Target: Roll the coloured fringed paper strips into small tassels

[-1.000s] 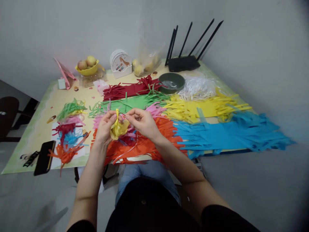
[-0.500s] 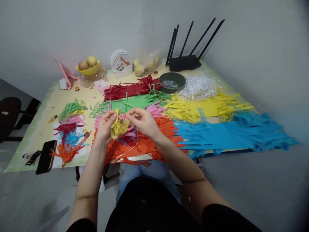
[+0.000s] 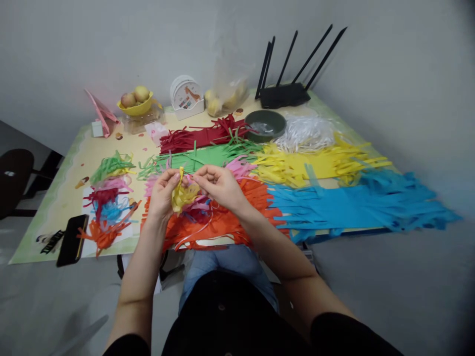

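Note:
My left hand (image 3: 163, 193) is closed on the top of a yellow paper tassel (image 3: 183, 197), whose strips hang down below the fingers. My right hand (image 3: 219, 187) is pinched close beside the tassel's top; what its fingertips hold is too small to make out. Under both hands lie pink and dark red strips (image 3: 198, 210) on a sheet of orange fringed paper (image 3: 222, 222). Green fringed paper (image 3: 200, 159) lies just beyond the hands. Blue fringed paper (image 3: 326, 207) and yellow fringed paper (image 3: 311, 164) spread to the right.
Small coloured tassels (image 3: 111, 207) and a phone (image 3: 72, 240) lie at the left. Behind are a fruit bowl (image 3: 135, 109), dark red fringed paper (image 3: 204, 136), a dark green bowl (image 3: 265, 126), white strips (image 3: 306, 133) and a black router (image 3: 285, 96). The table's front edge (image 3: 126, 249) is close.
The tassel's hanging strips have shifted slightly to the right. Both hands stay in nearly the same place, still close together.

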Motion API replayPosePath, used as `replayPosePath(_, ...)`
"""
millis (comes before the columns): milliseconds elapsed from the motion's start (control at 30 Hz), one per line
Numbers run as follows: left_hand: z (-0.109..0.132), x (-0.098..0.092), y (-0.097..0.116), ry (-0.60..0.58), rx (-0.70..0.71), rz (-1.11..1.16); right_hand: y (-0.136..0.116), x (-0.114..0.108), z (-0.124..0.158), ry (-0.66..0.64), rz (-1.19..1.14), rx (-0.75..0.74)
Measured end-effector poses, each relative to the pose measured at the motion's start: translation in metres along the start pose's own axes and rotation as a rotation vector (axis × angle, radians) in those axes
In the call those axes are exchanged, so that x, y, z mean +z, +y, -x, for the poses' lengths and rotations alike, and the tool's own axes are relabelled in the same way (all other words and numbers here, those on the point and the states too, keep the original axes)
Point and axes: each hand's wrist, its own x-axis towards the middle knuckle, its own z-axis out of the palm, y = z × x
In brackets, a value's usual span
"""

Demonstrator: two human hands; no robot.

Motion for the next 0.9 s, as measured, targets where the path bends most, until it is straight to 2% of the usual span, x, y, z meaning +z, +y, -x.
replayPosePath(500, -0.0008, 0.0022, -0.0021, -0.027, -0.056, 0.076, 0.0001, -0.0007, 0.0015, -0.001, -0.010, 0.009)
replayPosePath(900, -0.0008, -0.0008, -0.0065, -0.033, -0.011, 0.009, 0.0016, -0.0014, 0.0011, 0.030, 0.032, 0.001)
